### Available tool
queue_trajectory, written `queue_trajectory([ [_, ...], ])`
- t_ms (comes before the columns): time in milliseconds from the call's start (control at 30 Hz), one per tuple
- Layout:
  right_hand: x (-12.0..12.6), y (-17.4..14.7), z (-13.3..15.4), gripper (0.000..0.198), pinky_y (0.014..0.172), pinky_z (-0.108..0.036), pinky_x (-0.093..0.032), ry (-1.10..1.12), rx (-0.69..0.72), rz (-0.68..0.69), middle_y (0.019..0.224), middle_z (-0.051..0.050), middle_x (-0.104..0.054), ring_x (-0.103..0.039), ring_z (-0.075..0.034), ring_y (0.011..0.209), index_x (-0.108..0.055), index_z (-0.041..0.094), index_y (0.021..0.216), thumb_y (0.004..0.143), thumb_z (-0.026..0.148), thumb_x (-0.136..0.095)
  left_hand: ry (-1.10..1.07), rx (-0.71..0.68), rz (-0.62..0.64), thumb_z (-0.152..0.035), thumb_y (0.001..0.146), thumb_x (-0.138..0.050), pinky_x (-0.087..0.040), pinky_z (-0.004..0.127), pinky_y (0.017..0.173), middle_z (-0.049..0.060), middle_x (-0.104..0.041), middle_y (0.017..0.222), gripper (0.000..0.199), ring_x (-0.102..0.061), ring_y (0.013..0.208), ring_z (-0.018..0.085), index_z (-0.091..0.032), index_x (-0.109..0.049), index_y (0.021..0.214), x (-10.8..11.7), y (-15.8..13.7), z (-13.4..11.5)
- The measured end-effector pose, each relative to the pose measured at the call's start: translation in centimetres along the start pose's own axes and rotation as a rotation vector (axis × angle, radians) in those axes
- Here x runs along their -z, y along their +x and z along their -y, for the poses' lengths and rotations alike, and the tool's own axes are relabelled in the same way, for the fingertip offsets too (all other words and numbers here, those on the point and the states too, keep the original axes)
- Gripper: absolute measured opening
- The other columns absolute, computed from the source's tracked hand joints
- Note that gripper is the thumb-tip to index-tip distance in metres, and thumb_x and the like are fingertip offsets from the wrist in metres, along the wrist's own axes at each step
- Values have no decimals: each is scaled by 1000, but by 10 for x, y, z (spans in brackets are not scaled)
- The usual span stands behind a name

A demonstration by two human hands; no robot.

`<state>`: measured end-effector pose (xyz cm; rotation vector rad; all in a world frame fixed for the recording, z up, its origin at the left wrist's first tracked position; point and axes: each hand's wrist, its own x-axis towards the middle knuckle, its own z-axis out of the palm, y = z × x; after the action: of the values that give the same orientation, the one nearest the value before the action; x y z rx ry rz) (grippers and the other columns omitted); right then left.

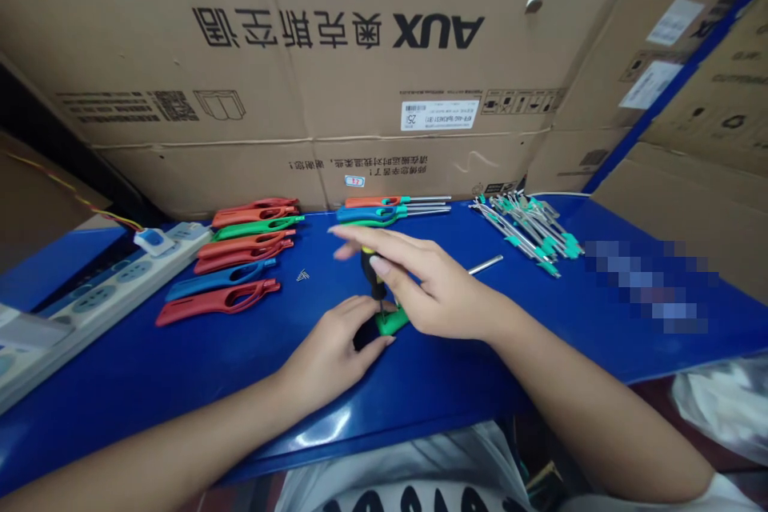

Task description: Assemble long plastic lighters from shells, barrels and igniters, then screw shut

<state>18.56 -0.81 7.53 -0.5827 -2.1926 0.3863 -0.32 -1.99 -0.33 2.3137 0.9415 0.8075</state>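
Observation:
My right hand (441, 288) holds a screwdriver (376, 282) with a black and yellow handle between thumb and fingers; several fingers stretch out past its top. The shaft points down onto the end of a green gas lighter (394, 323) lying on the table. Pinched around that end, my left hand (339, 340) keeps the lighter against the blue surface. The middle of the lighter is hidden under my right hand, and its metal tube (486, 264) shows beyond. A small pile of screws (302, 276) lies to the left, past my left hand.
Red, green and blue lighter handles (231, 300) lie in a row at left beside a white power strip (135, 268). Lighters with metal tubes (384, 213) lie at the back. Metal tubes with green parts (528, 232) are heaped at right. Cardboard (336, 96) walls the table (252, 392).

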Motion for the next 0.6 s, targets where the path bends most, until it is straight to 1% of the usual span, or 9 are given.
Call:
queue_trajectory([
  [67, 2, 1, 1, 33, 81, -24, -53, 3, 12, 15, 111, -4, -72, -66, -12, 92, -61, 20, 132, 102, 19, -48, 13, -5, -10, -18, 90, -69, -57, 39, 89, 8, -74, 110, 22, -70, 102, 26, -20, -66, 111, 0, 0, 1],
  [133, -1, 1, 0, 24, 74, -24, -52, -159, 17, -77, 97, -4, -73, -66, -13, 82, -70, 18, 116, 99, 31, -60, 30, -23, -25, -17, 89, -68, -57, 40, 90, 7, -74, 109, 24, -70, 101, 26, -20, -65, 113, -1, -1, 1],
  [167, -4, 1, 0, 25, 72, -24, -51, -245, 19, -143, 93, -5, -73, -66, -13, 79, -71, 17, 109, 96, 37, -64, 41, -33, -27, -17, 90, -68, -57, 40, 91, 7, -74, 109, 25, -70, 102, 26, -20, -65, 114, -2, -2, 0],
  [233, -8, 1, -3, 30, 71, -24, -50, -342, 8, -240, 89, -6, -73, -67, -14, 78, -71, 14, 99, 94, 43, -67, 68, -45, -18, -17, 91, -66, -58, 40, 91, 8, -74, 109, 24, -70, 102, 25, -20, -64, 115, -2, -4, -2],
  [333, -2, 2, -12, 26, 72, -24, -49, -278, -43, -273, 84, -3, -71, -66, -13, 76, -67, 16, 90, 93, 42, -68, 118, -44, 8, -18, 92, -64, -58, 40, 91, 9, -74, 111, 25, -71, 102, 25, -20, -64, 117, 2, -4, -5],
  [433, 24, 0, -29, 23, 64, -23, -48, -252, -118, -354, 73, 2, -66, -61, -11, 63, -62, 18, 86, 93, 40, -67, 167, -25, 35, -18, 90, -64, -58, 40, 94, 10, -74, 116, 34, -71, 105, 26, -20, -64, 123, 13, 4, 2],
  [500, 49, -6, -47, 19, 67, -26, -49, -426, -113, -415, 81, -2, -68, -62, -14, 70, -62, 19, 87, 93, 36, -67, 187, -5, 56, -17, 87, -64, -58, 41, 97, 9, -75, 117, 34, -72, 107, 26, -19, -67, 120, 24, 14, 13],
  [567, 72, -15, -69, 15, 75, -31, -50, -644, -92, -419, 85, -5, -67, -63, -18, 79, -62, 19, 86, 93, 31, -65, 187, 7, 64, -19, 84, -65, -57, 40, 97, 7, -76, 115, 30, -73, 105, 26, -20, -70, 114, 37, 27, 29],
  [600, 81, -21, -80, 12, 78, -33, -50, -732, -127, -421, 87, -6, -66, -63, -20, 83, -62, 19, 87, 94, 29, -63, 182, 21, 79, -20, 84, -65, -58, 40, 97, 7, -77, 114, 30, -73, 105, 26, -20, -71, 113, 43, 35, 37],
])
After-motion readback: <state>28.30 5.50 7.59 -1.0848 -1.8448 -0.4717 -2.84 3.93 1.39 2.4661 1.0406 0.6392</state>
